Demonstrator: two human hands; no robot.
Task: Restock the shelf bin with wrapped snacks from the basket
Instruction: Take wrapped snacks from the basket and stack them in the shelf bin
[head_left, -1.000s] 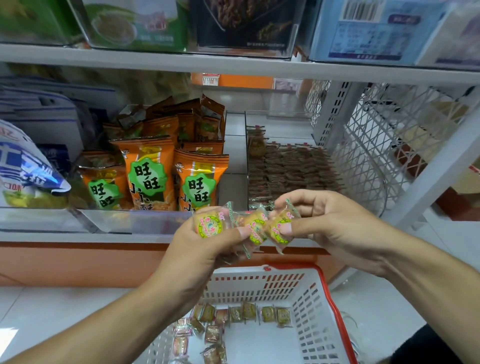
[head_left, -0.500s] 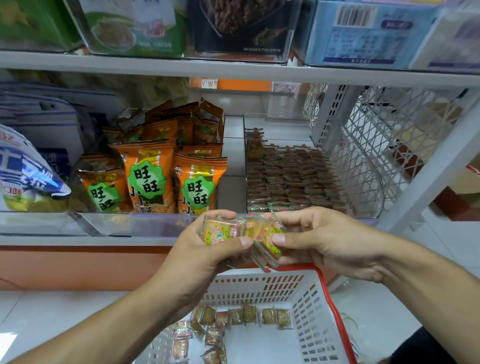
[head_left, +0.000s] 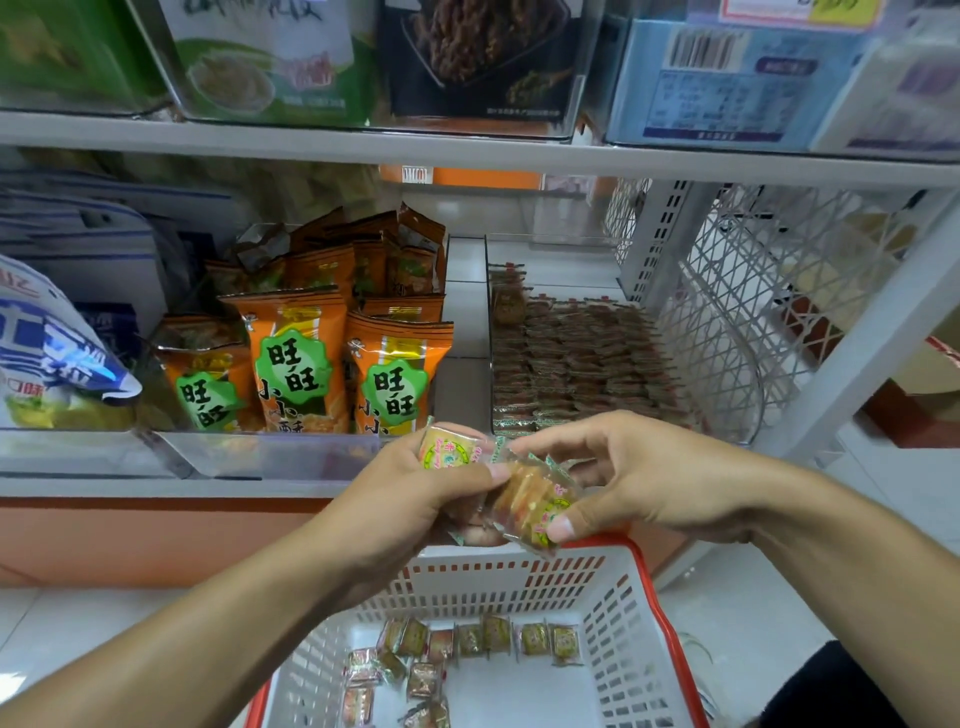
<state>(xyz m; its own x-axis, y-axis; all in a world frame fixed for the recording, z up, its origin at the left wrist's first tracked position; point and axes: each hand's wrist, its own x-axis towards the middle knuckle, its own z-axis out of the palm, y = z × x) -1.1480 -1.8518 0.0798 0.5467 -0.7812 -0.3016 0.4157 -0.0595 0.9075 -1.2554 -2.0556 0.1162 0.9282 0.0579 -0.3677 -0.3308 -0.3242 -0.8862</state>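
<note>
Both hands work above the basket (head_left: 631, 618), probably squaring snacks for the bin (head_left: 571, 364) just ahead. The left hand (head_left: 410, 499) grips one wrapped snack (head_left: 449, 452); the right hand (head_left: 639, 483) pinches a small stack (head_left: 535, 506). The wrappers are clear, crinkled film over flat squares; more lie loose in the perforated plastic basket.

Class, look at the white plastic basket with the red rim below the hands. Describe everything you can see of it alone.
The white plastic basket with a red rim sits low in the frame, below both hands and in front of the shelf. Its walls are perforated with rows of small slots and slope outward toward the top; the rim looks smooth and glossy. The bottom is plain white, with roughly a dozen small clear-wrapped snacks scattered on it, mostly toward the far wall. Neither hand seems to touch it. Its near end is cut off by the frame.
</note>
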